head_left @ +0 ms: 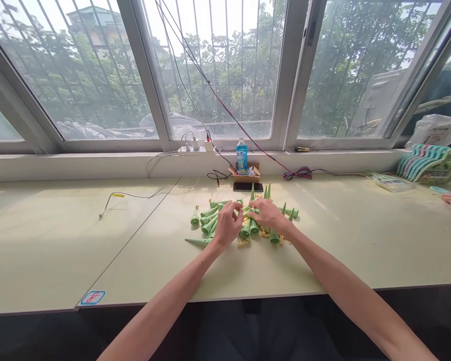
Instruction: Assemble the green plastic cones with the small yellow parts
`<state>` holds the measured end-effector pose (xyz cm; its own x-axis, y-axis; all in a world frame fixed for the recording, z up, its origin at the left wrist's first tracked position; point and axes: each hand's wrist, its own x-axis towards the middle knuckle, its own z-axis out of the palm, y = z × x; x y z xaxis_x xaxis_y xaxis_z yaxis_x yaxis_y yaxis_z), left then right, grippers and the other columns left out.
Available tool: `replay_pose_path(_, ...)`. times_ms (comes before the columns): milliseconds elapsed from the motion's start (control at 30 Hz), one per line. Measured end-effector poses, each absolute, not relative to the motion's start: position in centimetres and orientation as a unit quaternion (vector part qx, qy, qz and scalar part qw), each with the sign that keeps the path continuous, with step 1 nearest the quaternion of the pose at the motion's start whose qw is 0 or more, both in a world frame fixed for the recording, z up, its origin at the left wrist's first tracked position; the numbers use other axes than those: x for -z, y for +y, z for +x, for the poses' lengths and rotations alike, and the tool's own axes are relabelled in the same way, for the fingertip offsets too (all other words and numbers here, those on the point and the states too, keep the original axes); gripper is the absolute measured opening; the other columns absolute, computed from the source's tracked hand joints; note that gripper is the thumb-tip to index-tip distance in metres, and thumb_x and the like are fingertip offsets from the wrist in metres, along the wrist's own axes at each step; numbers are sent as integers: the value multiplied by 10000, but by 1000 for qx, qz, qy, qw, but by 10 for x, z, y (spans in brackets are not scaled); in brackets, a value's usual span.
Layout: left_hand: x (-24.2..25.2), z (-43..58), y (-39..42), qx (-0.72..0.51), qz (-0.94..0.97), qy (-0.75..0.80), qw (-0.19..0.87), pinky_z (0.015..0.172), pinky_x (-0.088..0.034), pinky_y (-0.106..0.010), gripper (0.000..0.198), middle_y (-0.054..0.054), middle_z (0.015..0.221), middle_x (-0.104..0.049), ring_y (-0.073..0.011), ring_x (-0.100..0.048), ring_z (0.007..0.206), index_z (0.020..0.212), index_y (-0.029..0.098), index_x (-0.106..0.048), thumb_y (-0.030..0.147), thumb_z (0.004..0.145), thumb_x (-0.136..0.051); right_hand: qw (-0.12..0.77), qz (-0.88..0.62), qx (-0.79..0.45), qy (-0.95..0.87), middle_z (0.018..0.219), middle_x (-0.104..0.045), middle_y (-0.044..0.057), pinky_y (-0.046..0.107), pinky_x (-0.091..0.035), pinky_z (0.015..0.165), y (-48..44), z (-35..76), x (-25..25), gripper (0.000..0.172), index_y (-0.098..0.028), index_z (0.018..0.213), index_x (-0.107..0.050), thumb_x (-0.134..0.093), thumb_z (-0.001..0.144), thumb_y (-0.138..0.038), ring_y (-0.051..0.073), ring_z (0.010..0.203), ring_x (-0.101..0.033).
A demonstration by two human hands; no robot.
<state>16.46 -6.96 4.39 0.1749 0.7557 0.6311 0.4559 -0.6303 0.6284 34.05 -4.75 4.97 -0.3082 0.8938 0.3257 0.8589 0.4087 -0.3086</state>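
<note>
Your left hand (pixel 229 224) was half curled and your right hand (pixel 268 213) had its fingers bent, both among green cones (pixel 209 221) and small yellow pieces (pixel 242 243) piled on the counter (pixel 154 265); whether either gripped anything could not be told. Behind stood a blue bottle (pixel 242 158).

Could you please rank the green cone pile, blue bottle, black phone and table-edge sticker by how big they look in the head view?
1. Green cone pile
2. Blue bottle
3. Black phone and table-edge sticker: too alike to rank; sticker is nearer
</note>
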Motion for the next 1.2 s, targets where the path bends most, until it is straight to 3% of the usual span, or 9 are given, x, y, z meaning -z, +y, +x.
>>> replay_pose_path(167,-44,164,-68,-497,755,402,147,571,-433,-253,89,-36,892,-629,-85,-506,526,911,179,-611,184,871,-531,211,-546,-28,-810,1010,-623,90,271,-419,717,-54,337,-45,253,-218,1110,-689,-610,899,-332,212,886,-620)
replay_pose_path(433,-44,164,-67,-500,757,396,140,549,-440,-237,100,-31,872,-634,-77,-508,517,901,171,-621,167,863,-528,240,-536,-32,-809,1003,-661,95,270,-425,749,-55,334,-44,244,-179,1117,-672,-596,916,-295,209,918,-619)
replay_pose_path(600,-44,164,-66,-499,757,398,141,541,-438,-234,105,-39,879,-639,-80,-513,521,908,170,-628,188,868,-533,315,-510,-40,-800,1004,-676,103,281,-444,769,-54,335,-42,211,-157,1075,-670,-601,909,-267,206,912,-622)
replay_pose_path(800,-46,164,-67,-506,746,401,161,502,-413,-216,153,-43,866,-641,-80,-505,517,923,170,-621,296,904,-536,455,-447,-42,-769,998,-683,78,277,-456,651,-59,334,-48,185,-163,1040,-657,-619,903,-282,121,600,-539)
replay_pose_path(933,-49,164,-71,-511,737,396,196,473,-401,-197,228,-30,833,-633,-65,-482,486,1001,180,-605,383,915,-545,534,-401,-34,-743,955,-671,63,262,-450,582,-66,333,-56,217,-179,1009,-659,-613,914,-369,105,545,-502)
replay_pose_path(1200,-56,164,-78,-500,727,322,342,477,-454,-180,417,-32,893,-614,-80,-562,567,1206,223,-516,449,871,-619,574,-381,-40,-724,881,-676,56,255,-451,550,-74,327,-59,295,-187,933,-659,-588,919,-473,108,535,-514)
